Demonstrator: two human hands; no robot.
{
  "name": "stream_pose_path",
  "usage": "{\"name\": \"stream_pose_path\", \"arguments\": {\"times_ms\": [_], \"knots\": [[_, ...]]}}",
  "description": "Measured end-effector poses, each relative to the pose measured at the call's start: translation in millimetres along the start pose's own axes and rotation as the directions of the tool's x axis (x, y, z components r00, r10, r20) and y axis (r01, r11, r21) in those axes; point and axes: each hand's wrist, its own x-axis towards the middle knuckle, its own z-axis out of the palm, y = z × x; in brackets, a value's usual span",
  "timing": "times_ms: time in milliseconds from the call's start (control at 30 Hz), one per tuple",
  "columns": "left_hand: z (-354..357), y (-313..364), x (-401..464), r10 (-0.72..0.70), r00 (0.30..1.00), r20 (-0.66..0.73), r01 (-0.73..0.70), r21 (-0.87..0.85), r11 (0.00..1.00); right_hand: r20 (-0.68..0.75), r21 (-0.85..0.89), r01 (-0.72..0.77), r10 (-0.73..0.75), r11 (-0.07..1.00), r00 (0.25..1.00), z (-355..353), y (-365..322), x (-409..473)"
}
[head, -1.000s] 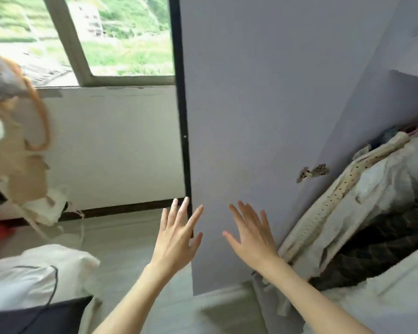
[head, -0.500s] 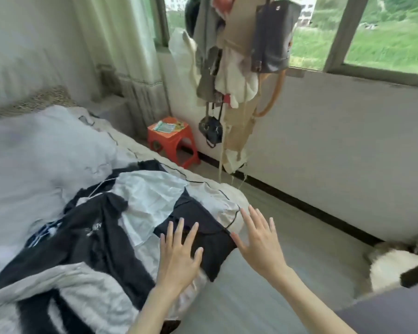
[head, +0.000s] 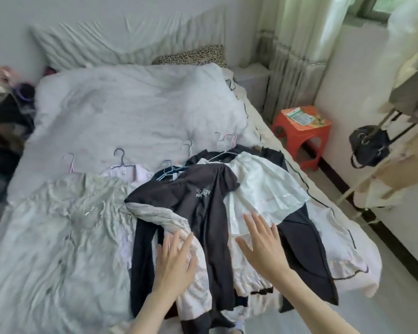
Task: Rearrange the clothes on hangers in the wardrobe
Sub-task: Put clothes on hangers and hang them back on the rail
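Two hands: my left hand (head: 173, 260) and right hand (head: 263, 244) spread wide, empty.
View: I've turned from wardrobe to bed (head: 131, 109).
Next: lift black long-sleeved logo top (head: 198, 208) by its hanger.

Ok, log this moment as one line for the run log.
stage: at bed | left hand: open, over clothes pile | right hand: open, over white garment | black top: on hanger, uppermost | held: nothing

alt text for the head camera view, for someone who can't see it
Two open hands, left hand and right hand, reach over clothes on hangers spread across a bed, a black top uppermost. An orange stool stands beside the bed.
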Motion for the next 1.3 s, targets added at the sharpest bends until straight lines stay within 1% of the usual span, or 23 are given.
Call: {"name": "stream_pose_path", "arguments": {"times_ms": [33, 133, 233, 367, 567, 600, 667, 700, 767, 800, 900, 967, 1067, 1200, 1300], "knots": [[1, -9, 7, -0.041, 0.999, -0.016, 0.041, -0.012, 0.999, 0.028, 0.001, 0.024, -0.024, 1.0, 0.999, 5, -2, 13], [0, -23, 26, -0.185, 0.983, 0.023, 0.186, -0.055, 0.981, 0.093, -0.012, 0.09, -0.089, 0.996, 0.992, 15, -5, 54], [0, -39, 48, -0.238, 0.971, -0.03, 0.234, -0.085, 0.968, 0.153, -0.021, 0.135, -0.131, 0.991, 0.98, 17, -12, 94], [10, -61, 77, -0.272, 0.961, 0.045, 0.274, -0.048, 0.961, 0.215, -0.03, 0.144, -0.134, 0.989, 0.967, 28, -17, 151], [37, -109, 125, -0.266, 0.956, 0.123, 0.272, -0.033, 0.962, 0.276, -0.071, 0.1, -0.076, 0.992, 0.958, 66, -25, 240], [39, -120, 139, -0.262, 0.958, 0.115, 0.268, -0.04, 0.963, 0.275, -0.068, 0.086, -0.064, 0.994, 0.959, 74, -26, 256], [44, -145, 169, -0.235, 0.971, 0.04, 0.236, -0.028, 0.971, 0.267, -0.064, 0.052, -0.033, 0.997, 0.963, 91, -29, 291], [47, -158, 185, -0.222, 0.975, 0.031, 0.222, -0.022, 0.975, 0.264, -0.072, 0.038, -0.018, 0.997, 0.964, 100, -30, 308], [52, -180, 217, -0.211, 0.975, 0.075, 0.215, -0.046, 0.976, 0.26, -0.097, 0.027, -0.001, 0.995, 0.966, 118, -31, 344], [57, -190, 231, -0.207, 0.976, 0.074, 0.21, -0.04, 0.977, 0.259, -0.111, 0.03, -0.001, 0.993, 0.966, 126, -31, 363], [74, -217, 263, -0.186, 0.978, 0.094, 0.184, 0.027, 0.982, 0.225, -0.143, 0.018, 0.015, 0.99, 0.974, 149, -31, 415], [85, -227, 272, -0.166, 0.983, 0.081, 0.164, 0.031, 0.986, 0.201, -0.178, 0.016, 0.02, 0.984, 0.979, 163, -31, 444], [94, -233, 271, -0.126, 0.992, 0.029, 0.125, 0.036, 0.991, 0.226, -0.238, 0.062, -0.007, 0.969, 0.974, 181, -33, 474], [95, -237, 272, -0.146, 0.988, 0.049, 0.147, -0.017, 0.989, 0.271, -0.335, 0.096, -0.001, 0.937, 0.962, 187, -41, 500], [93, -237, 274, -0.168, 0.983, 0.076, 0.171, -0.029, 0.985, 0.341, -0.31, 0.105, 0.007, 0.945, 0.94, 179, -42, 511]]}}
